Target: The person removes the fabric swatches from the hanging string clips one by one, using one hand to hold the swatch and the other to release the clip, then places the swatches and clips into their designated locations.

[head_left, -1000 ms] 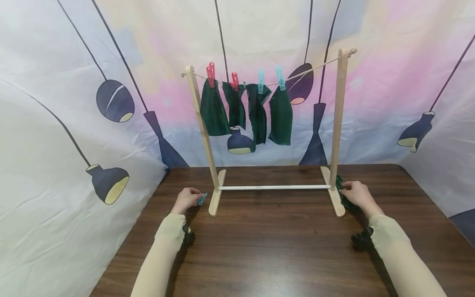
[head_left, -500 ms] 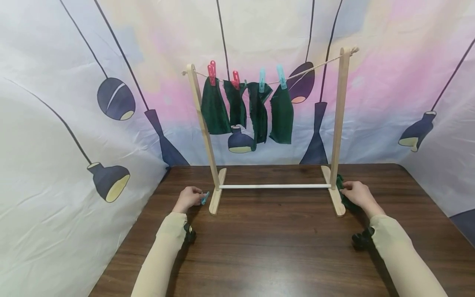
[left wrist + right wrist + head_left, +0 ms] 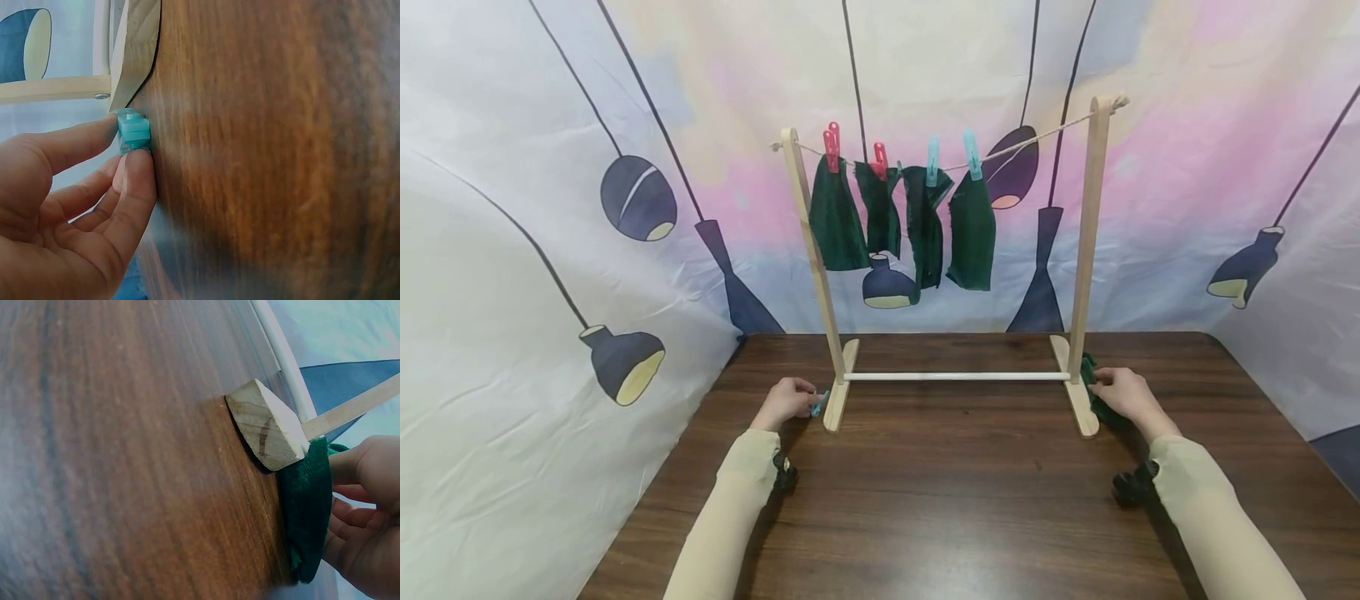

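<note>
Hands (image 3: pixel 785 403), two; blue pegs (image 3: pixel 134 132), three

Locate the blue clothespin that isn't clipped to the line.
In the head view, the blue clothespin is left of centre, in the grip of the left hand, just beside the rack's left wooden foot.

Turquoise clothespin (image 3: pixel 134 131) pinched at left, dark green cloth (image 3: pixel 309 509) at right

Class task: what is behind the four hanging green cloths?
Behind the cloths is a curtain; a printed lamp shows just below the second cloth from the left. Whatever print the cloths cover cannot be seen.
</note>
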Demonstrator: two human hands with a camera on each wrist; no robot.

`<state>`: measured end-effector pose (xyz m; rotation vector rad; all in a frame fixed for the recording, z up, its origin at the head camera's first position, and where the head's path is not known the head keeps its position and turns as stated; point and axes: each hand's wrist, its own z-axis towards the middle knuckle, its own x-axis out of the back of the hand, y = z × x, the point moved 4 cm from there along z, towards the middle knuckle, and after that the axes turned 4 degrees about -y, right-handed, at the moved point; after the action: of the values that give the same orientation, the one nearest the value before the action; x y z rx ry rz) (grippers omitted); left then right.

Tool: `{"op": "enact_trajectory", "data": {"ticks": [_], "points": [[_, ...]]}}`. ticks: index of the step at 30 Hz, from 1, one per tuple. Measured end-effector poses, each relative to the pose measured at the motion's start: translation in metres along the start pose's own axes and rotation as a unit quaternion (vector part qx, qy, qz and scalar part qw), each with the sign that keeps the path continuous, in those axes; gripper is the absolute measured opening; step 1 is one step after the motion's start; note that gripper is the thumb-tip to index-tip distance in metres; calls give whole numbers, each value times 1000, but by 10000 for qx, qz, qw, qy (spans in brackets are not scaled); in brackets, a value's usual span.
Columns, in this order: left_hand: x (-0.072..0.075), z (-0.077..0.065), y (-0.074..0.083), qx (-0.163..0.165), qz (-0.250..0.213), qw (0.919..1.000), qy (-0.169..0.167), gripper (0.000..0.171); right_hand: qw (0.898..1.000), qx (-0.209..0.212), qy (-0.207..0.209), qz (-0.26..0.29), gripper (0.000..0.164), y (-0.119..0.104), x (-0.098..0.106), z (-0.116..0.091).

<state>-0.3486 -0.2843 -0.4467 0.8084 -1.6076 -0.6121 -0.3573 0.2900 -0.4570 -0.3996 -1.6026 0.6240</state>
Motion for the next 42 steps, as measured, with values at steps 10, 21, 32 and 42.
{"op": "enact_trajectory", "data": {"ticks": [10,21,32,42], "points": [[-3,-2,2,-102,14,9999,-43,37,9999,-117,-61,53,47,1,1,0],[-2,-4,4,-136,-45,9999,-86,36,9999,-67,102,65,55,1,5,-2],[23,-2,21,-402,-35,9990,198,40,9985,265,471,-114,55,-17,33,-5],[67,-11,66,-1016,-43,9931,591,42,9946,501,900,-83,59,-56,85,-12]]}}
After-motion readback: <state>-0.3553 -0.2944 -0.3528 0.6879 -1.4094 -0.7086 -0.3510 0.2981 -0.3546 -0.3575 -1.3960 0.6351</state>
